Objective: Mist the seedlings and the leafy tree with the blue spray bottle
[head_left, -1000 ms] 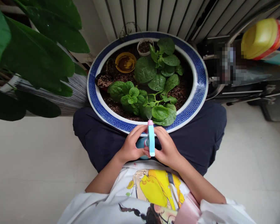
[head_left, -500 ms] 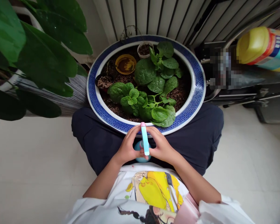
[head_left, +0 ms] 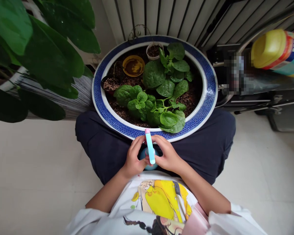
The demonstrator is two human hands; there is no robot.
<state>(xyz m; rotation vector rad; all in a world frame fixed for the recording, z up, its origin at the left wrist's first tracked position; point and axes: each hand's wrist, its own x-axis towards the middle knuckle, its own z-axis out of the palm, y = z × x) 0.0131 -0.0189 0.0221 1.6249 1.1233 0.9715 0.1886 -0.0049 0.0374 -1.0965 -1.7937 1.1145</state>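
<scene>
Both hands hold a small light-blue spray bottle with a pink nozzle tip, close to my body above my lap. My left hand wraps its left side with curled fingers. My right hand grips the right side the same way. The nozzle points at a round blue-rimmed planter just in front of my knees. Leafy green plants grow in its dark soil. A yellow dish and two small pots sit on the soil at the back.
Large dark green leaves of a tall plant fill the upper left. A white slatted railing runs behind the planter. A yellow-capped bottle lies on dark shelving at the upper right. Pale floor tiles lie on both sides.
The spray bottle and both hands have shifted a little to the left, and the nozzle now tilts slightly leftward. A faint spray visible at the nozzle a second ago is gone.
</scene>
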